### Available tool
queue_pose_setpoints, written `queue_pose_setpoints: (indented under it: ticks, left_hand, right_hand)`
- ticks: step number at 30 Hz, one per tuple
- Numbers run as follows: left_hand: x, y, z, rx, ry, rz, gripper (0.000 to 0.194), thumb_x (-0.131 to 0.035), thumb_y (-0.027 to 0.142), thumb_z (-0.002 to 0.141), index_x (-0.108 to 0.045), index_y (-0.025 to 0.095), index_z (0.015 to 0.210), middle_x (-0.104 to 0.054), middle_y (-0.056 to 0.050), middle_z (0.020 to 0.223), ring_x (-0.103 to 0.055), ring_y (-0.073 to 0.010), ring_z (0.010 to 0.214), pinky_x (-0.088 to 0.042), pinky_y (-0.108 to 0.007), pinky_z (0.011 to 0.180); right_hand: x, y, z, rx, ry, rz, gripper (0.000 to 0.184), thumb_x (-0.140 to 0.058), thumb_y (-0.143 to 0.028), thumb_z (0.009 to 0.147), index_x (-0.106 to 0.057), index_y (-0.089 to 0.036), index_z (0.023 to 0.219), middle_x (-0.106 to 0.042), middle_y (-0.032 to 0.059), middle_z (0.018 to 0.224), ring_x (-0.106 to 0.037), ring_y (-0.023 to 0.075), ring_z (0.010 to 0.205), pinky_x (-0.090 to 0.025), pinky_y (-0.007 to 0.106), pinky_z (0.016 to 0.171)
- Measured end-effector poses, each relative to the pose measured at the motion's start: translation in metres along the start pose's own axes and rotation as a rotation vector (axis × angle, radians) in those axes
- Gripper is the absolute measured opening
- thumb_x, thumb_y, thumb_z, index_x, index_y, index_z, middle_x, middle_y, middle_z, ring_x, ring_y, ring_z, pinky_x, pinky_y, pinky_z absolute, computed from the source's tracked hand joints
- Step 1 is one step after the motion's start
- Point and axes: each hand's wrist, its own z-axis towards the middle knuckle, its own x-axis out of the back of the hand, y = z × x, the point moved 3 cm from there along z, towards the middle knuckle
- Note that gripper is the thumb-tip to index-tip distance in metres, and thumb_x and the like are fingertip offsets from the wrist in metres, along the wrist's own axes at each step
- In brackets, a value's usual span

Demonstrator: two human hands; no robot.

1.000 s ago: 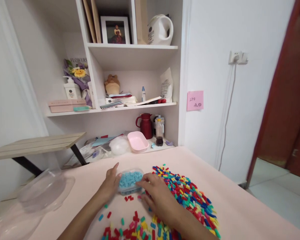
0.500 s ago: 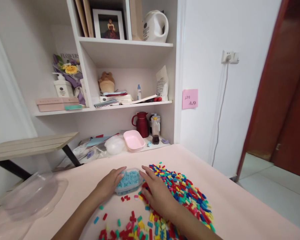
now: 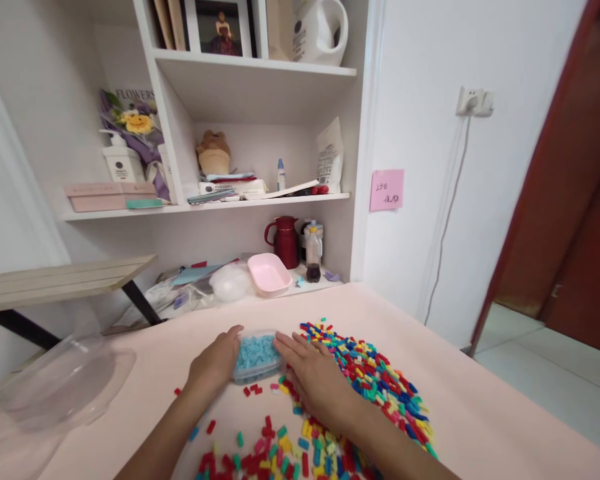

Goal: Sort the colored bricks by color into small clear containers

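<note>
A clear plastic container (image 3: pixel 261 377), filled with light blue bricks (image 3: pixel 256 352), rests on the pale pink tabletop. My left hand (image 3: pixel 214 365) grips its left side, the fingers running along the wall. Against the right side presses my right hand (image 3: pixel 314 381), fingers fairly straight and close together, so the container is held between both hands. Right beside my right hand spreads a heap of small multicoloured bricks (image 3: pixel 375 373). A few red bricks (image 3: pixel 253 389) lie just in front of the container. My hands cover its two ends.
More loose bricks (image 3: pixel 260 460) are scattered at the near edge. Clear plastic lids or trays (image 3: pixel 65 387) lie at the left. Behind the table stand a pink basin (image 3: pixel 270 275), a dark red jug (image 3: pixel 286 243) and a bottle (image 3: pixel 313 257), beneath white shelves (image 3: pixel 255 80).
My right hand has flattened its fingers and come against the container's side. My left hand has shifted slightly left, closing in on the container's end. The view has tilted slightly.
</note>
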Motion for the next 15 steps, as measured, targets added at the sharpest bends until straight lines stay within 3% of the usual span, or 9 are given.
queue_pose_setpoints:
  ticks: [5, 10, 15]
  left_hand:
    - [-0.009, -0.008, 0.004, -0.098, 0.038, -0.078, 0.055, -0.022, 0.041, 0.095, -0.044, 0.021, 0.141, -0.053, -0.012, 0.14, -0.05, -0.0245, 0.129, -0.037, -0.041, 0.107]
    - [-0.008, -0.01, 0.006, -0.195, 0.084, -0.167, 0.053, -0.027, 0.04, 0.094, -0.052, 0.016, 0.135, -0.055, -0.01, 0.14, -0.05, -0.0195, 0.13, -0.035, -0.036, 0.111]
    - [-0.001, -0.02, -0.014, -0.254, 0.138, -0.197, 0.05, -0.03, 0.042, 0.094, -0.055, 0.021, 0.132, -0.054, -0.006, 0.143, -0.047, -0.018, 0.133, -0.033, -0.037, 0.114]
  right_hand:
    - [-0.001, -0.005, 0.007, -0.009, 0.021, -0.057, 0.057, -0.045, -0.013, 0.088, -0.043, -0.027, 0.142, -0.039, 0.0026, 0.152, -0.038, 0.0287, 0.136, -0.026, 0.051, 0.111]
    - [-0.001, -0.01, 0.012, -0.019, 0.033, -0.09, 0.052, -0.044, -0.012, 0.089, -0.046, -0.028, 0.139, -0.042, 0.0024, 0.15, -0.043, 0.0301, 0.133, -0.029, 0.053, 0.107]
    - [0.001, -0.008, 0.016, 0.019, 0.024, -0.133, 0.048, -0.047, -0.014, 0.087, -0.051, -0.028, 0.132, -0.043, 0.0011, 0.15, -0.04, 0.0303, 0.134, -0.027, 0.054, 0.108]
